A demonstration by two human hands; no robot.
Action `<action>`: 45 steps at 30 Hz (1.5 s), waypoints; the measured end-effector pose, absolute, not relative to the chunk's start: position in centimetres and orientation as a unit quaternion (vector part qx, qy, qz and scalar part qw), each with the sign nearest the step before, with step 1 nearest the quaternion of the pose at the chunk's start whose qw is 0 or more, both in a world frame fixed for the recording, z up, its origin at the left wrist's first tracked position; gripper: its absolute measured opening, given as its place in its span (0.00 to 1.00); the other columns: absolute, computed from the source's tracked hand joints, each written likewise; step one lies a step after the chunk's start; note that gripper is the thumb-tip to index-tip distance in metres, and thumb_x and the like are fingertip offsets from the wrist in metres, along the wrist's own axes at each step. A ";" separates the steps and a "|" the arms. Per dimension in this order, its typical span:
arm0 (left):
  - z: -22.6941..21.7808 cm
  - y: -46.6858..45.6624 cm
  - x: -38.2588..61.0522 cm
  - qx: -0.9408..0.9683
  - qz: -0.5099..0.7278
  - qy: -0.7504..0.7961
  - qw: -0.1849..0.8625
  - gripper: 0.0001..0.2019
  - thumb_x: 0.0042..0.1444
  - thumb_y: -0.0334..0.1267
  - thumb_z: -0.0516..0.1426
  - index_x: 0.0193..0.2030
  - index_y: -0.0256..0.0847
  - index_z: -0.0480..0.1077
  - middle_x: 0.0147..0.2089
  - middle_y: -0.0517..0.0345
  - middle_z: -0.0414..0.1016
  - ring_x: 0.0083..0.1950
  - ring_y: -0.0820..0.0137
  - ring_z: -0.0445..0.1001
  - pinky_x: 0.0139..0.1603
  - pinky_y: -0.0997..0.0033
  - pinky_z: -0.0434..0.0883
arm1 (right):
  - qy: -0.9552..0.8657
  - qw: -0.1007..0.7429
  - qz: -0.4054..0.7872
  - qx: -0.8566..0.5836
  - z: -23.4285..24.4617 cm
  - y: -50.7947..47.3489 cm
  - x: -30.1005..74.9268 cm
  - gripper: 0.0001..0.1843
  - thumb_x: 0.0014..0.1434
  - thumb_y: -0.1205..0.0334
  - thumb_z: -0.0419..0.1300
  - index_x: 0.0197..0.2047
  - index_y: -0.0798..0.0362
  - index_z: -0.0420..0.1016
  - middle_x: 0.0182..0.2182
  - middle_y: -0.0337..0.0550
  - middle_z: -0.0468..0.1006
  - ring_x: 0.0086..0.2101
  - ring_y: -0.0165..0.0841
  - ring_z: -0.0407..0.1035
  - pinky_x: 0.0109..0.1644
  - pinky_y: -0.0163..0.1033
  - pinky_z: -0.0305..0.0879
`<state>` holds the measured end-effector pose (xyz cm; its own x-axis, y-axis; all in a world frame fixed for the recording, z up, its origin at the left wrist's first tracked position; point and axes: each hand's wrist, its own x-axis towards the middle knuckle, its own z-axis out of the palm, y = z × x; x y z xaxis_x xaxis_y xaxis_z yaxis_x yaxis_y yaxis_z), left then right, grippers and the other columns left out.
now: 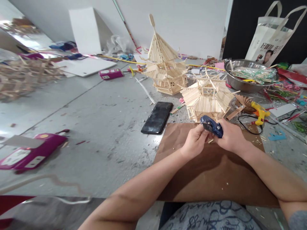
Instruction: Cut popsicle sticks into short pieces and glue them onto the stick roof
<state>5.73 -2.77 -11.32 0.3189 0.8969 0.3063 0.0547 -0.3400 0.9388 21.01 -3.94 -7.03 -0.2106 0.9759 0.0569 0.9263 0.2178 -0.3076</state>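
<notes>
My right hand point(230, 135) is wrapped round a dark blue hand cutter point(212, 125), held above a brown paper sheet point(203, 174). Close beside its blade, my left hand point(194, 140) is closed in a pinch; what lies between those fingers is hidden. A short pale stick piece point(211, 141) shows just under the cutter, between the hands. Right behind them stands a small pavilion model point(206, 103) built of thin wooden sticks, its roof top open. A taller stick pagoda point(165, 51) with a pointed roof rises farther back.
Left of the paper lies a black phone point(157, 118). A yellow glue gun point(260, 113) with a dark cord is at the right, near a metal bowl point(236, 78) of wrapped sticks. Purple boxes point(48, 147) and a blurred stick structure point(28, 76) sit at the left. A white bag point(268, 41) stands behind.
</notes>
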 end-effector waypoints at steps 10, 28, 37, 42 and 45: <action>-11.1 -2.8 5.8 0.676 0.462 0.354 0.451 0.21 0.59 0.53 0.46 0.26 0.37 0.62 0.22 0.62 0.62 0.22 0.78 0.60 0.25 0.76 0.60 | -0.764 0.136 0.121 -0.619 -7.2 -3.7 20.9 0.13 0.50 0.57 0.56 0.39 0.52 0.65 0.34 0.48 0.77 0.34 0.40 0.71 0.33 0.38 0.56; -8.3 -2.2 5.1 0.793 0.299 0.357 0.394 0.14 0.57 0.35 0.50 0.21 0.36 0.63 0.18 0.64 0.63 0.20 0.80 0.60 0.24 0.79 0.58 | -0.684 0.429 0.323 -0.493 -8.0 -3.1 22.1 0.05 0.50 0.63 0.56 0.32 0.51 0.65 0.26 0.37 0.71 0.27 0.29 0.66 0.35 0.37 0.62; -9.8 -2.5 5.9 0.630 0.442 0.409 0.490 0.10 0.52 0.42 0.56 0.28 0.35 0.69 0.22 0.61 0.69 0.22 0.79 0.64 0.24 0.79 0.63 | -0.701 0.391 0.307 -0.512 -8.0 -3.5 21.4 0.06 0.49 0.63 0.56 0.33 0.51 0.64 0.26 0.37 0.71 0.27 0.29 0.65 0.36 0.36 0.63; -10.1 -2.6 6.6 0.508 0.472 0.371 0.618 0.16 0.41 0.46 0.65 0.28 0.35 0.70 0.23 0.62 0.71 0.22 0.79 0.66 0.25 0.78 0.66 | -0.683 0.415 0.299 -0.521 -8.3 -3.7 21.2 0.08 0.48 0.64 0.56 0.35 0.51 0.65 0.25 0.36 0.72 0.28 0.30 0.66 0.36 0.36 0.63; -10.1 -2.6 6.7 0.485 0.484 0.348 0.640 0.16 0.40 0.45 0.66 0.28 0.35 0.69 0.23 0.62 0.72 0.23 0.79 0.68 0.27 0.78 0.68 | -0.678 0.422 0.300 -0.523 -8.3 -3.6 21.2 0.08 0.47 0.64 0.56 0.34 0.51 0.65 0.25 0.36 0.72 0.29 0.30 0.67 0.36 0.36 0.64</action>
